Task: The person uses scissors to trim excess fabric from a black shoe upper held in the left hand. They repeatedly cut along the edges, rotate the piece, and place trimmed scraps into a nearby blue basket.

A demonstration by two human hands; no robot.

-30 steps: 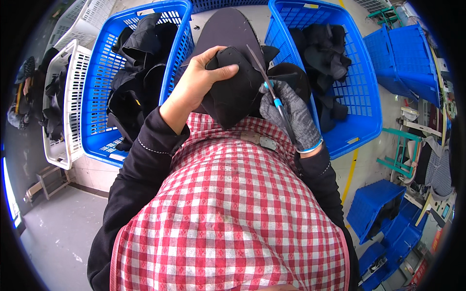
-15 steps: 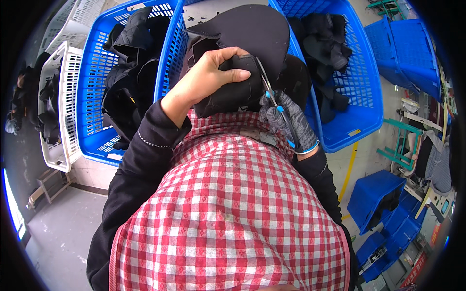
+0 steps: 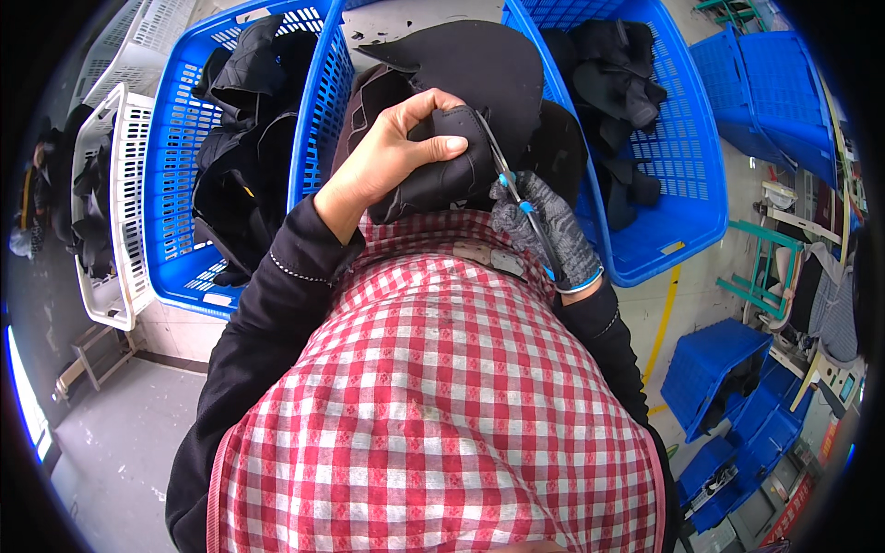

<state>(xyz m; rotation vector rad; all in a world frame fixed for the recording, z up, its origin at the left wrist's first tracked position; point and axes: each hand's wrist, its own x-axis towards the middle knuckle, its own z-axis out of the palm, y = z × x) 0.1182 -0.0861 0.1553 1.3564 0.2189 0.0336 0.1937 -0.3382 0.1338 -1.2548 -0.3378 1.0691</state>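
Black fabric piece (image 3: 442, 161) gripped by left hand (image 3: 387, 157); right hand (image 3: 544, 226) holds scissors (image 3: 516, 198).

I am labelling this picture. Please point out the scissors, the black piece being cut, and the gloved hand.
scissors (image 3: 505, 175), head view, on the blades near the pivot.
black piece (image 3: 433, 175), head view, on its folded middle.
gloved right hand (image 3: 544, 230), head view, on the back of the glove.

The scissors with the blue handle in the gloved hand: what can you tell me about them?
The scissors are slim, with thin grey metal blades and a light blue handle. The right hand, in a grey knit glove, grips them, blades pointing up and away from the person. The tips meet the edge of the black fabric piece that the bare left hand pinches. Whether the blades are open or closed is too small to tell.
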